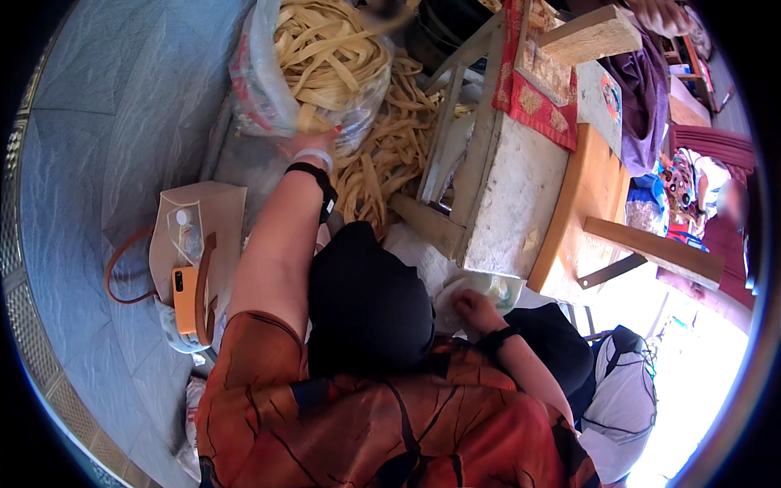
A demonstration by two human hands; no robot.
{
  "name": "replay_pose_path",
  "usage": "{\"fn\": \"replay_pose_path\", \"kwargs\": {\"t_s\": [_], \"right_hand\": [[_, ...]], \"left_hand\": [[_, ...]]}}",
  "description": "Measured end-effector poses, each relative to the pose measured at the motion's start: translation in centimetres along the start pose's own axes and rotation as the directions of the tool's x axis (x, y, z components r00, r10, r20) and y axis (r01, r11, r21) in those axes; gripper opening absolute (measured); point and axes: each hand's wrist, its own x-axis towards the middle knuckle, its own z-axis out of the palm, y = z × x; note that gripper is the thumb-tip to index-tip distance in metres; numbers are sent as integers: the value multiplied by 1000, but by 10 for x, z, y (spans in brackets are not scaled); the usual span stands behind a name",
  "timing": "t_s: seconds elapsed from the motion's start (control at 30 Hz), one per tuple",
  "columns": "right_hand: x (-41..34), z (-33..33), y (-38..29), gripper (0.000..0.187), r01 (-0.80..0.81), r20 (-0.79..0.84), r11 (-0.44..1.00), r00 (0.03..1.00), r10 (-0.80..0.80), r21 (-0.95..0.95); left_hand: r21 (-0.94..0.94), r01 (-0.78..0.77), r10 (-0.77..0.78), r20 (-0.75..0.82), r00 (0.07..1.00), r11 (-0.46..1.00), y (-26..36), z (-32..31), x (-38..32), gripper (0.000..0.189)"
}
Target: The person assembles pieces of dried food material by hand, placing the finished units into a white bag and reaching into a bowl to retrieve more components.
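My left hand [310, 143] reaches forward to the near rim of a clear plastic bag [262, 91] and touches the pale strips [332, 55] coiled inside; its fingers are partly hidden, so whether they grip a strip does not show. More tan strips [390, 158] lie in a loose heap to the right of that bag. My right hand [479, 310] rests near my lap with curled fingers, beside a whitish plastic bag [503, 293] with something greenish in it. Whether it holds anything cannot be made out.
At the left stands a beige tote bag [201, 195] with an orange phone [185, 299] and a bottle. To the right are a worn wooden table [512, 195], a red cloth [543, 110] and a wooden bench [579, 207]. Another person's hand [662, 15] shows at the top right.
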Motion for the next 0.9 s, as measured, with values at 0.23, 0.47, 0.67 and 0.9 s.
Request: {"fn": "replay_pose_path", "kwargs": {"t_s": [0.23,0.47,0.67,0.9], "right_hand": [[9,2,1,26,55,10,994,998,-54,-96],[2,-2,-37,25,211,49,931,977,-206,-296],[0,0,-57,25,316,54,843,944,-326,-435],[-17,-3,-94,24,446,-66,796,856,-513,-410]], "left_hand": [[-612,660,-79,704,706,436,11,-29,0,30],[-565,654,63,779,624,504,-11,-69,-25,12],[-655,361,250,649,718,664,56,-179,-66,18],[-862,162,612,462,642,480,154,-303,-157,14]]}}
